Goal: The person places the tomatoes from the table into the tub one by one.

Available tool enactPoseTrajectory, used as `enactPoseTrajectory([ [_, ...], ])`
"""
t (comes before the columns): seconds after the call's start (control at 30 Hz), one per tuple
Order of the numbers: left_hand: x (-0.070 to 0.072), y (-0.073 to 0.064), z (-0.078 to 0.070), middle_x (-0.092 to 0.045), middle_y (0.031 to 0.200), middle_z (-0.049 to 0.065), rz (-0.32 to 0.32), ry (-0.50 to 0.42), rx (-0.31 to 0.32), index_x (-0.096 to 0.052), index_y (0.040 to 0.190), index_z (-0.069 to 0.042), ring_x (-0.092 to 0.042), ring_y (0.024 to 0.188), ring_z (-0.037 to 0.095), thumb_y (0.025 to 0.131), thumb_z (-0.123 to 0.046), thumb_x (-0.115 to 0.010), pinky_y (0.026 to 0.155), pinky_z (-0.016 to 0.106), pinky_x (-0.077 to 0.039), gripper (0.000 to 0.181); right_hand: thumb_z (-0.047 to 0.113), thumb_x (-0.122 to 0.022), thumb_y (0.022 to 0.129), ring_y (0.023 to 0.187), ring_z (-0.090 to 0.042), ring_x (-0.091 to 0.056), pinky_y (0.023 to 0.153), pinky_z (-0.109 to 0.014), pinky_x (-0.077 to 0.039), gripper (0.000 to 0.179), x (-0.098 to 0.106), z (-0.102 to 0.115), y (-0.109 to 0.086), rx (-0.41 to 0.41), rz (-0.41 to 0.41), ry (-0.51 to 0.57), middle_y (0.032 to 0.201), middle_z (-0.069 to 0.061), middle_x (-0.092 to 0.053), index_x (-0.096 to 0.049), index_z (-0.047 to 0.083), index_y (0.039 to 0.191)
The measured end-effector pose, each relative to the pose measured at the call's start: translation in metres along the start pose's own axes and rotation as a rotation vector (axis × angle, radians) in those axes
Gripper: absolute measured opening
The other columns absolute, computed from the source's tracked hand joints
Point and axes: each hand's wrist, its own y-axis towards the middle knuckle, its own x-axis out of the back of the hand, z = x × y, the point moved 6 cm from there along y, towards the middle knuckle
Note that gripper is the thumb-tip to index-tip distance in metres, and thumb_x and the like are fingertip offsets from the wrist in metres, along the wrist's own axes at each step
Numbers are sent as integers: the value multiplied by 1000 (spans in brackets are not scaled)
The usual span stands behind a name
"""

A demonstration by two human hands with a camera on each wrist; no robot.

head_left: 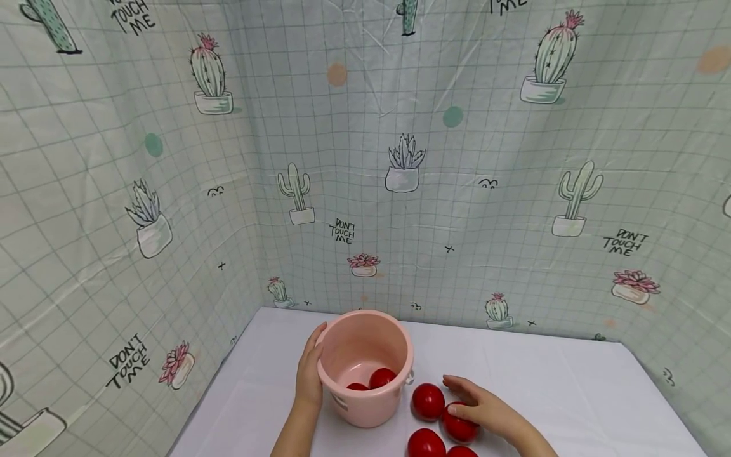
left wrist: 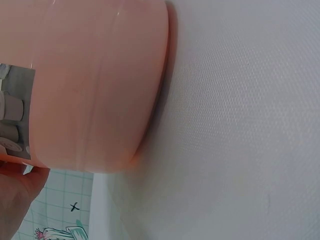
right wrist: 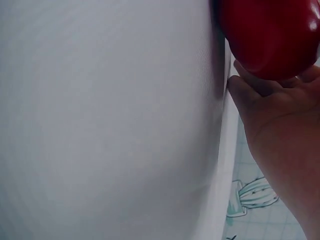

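Observation:
In the head view a pink bucket (head_left: 368, 416) stands upright, two red apples (head_left: 382, 378) inside; one is partly hidden behind the rim. My left hand (head_left: 309, 374) rests along its left side, fingers reaching up beside the rim. The left wrist view shows part of this hand (left wrist: 22, 192) against the bucket wall (left wrist: 100, 90). To the right of the bucket, my right hand (head_left: 480, 406) reaches over a red apple (head_left: 461, 430), its thumb touching the top and its other fingers extended beyond. In the right wrist view this apple (right wrist: 272, 37) partly hides the fingers.
A red apple (head_left: 428, 402) sits between the bucket and my right hand. Two others, one red apple (head_left: 426, 444) and a partly cut-off red apple (head_left: 461, 452), lie at the lower edge. A cactus-print curtain (head_left: 445, 209) encloses the white table (head_left: 571, 393) at back and sides.

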Motion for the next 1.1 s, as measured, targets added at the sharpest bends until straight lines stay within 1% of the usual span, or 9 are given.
enactPoseTrajectory([
  [0.13, 0, 0, 0, -44, 154, -5, 0, -5, -17, -45, 147, -30, -37, 144, 19, 105, -32, -29, 117, 46, -31, 45, 37, -65, 92, 139, -47, -39, 106, -65, -40, 69, -1, -3, -1, -6, 1, 3, 149, -22, -47, -40, 6, 149],
  [0.27, 0, 0, -1, -44, 154, -5, 0, 6, -19, -45, 147, -31, -36, 144, 18, 105, -33, -29, 117, 46, -31, 44, 36, -68, 91, 138, -47, -39, 105, -67, -39, 69, -1, -4, -2, -14, 10, 2, 149, -21, -47, -42, 8, 149],
  [0.4, -1, 1, 0, -45, 154, -5, -10, 9, -10, -45, 147, -30, -37, 144, 18, 105, -31, -30, 117, 45, -31, 44, 35, -71, 88, 131, -45, -45, 99, -68, -44, 69, -2, -5, -5, -46, 15, -25, 147, -21, -49, -45, 11, 147],
  [0.53, -2, 1, 0, -45, 154, -6, -18, 9, -4, -46, 146, -29, -36, 145, 18, 105, -31, -30, 117, 45, -30, 44, 34, -73, 86, 124, -40, -49, 93, -64, -50, 69, -2, -8, -7, -70, 22, -30, 144, -21, -50, -47, 13, 146],
  [0.77, -2, 0, 0, -44, 154, -5, -13, -5, -4, -46, 146, -29, -36, 145, 18, 105, -30, -30, 117, 45, -30, 44, 30, -74, 86, 114, -29, -53, 87, -53, -57, 64, -3, -13, -8, -52, 41, 15, 136, -18, -56, -51, 14, 143],
  [0.93, -2, 1, 0, -44, 154, -5, -3, -11, -1, -45, 147, -30, -37, 144, 18, 105, -32, -30, 117, 44, -32, 45, 29, -73, 88, 112, -28, -53, 87, -51, -58, 57, -1, -13, -9, -27, 24, 1, 132, -15, -59, -55, 15, 139],
  [1.1, -1, 0, 1, -44, 154, -6, -2, -21, 0, -45, 147, -30, -37, 144, 18, 105, -32, -30, 117, 44, -32, 44, 30, -72, 89, 108, -26, -55, 86, -50, -57, 48, 1, -14, -9, -19, 2, -18, 126, -12, -63, -61, 16, 133],
])
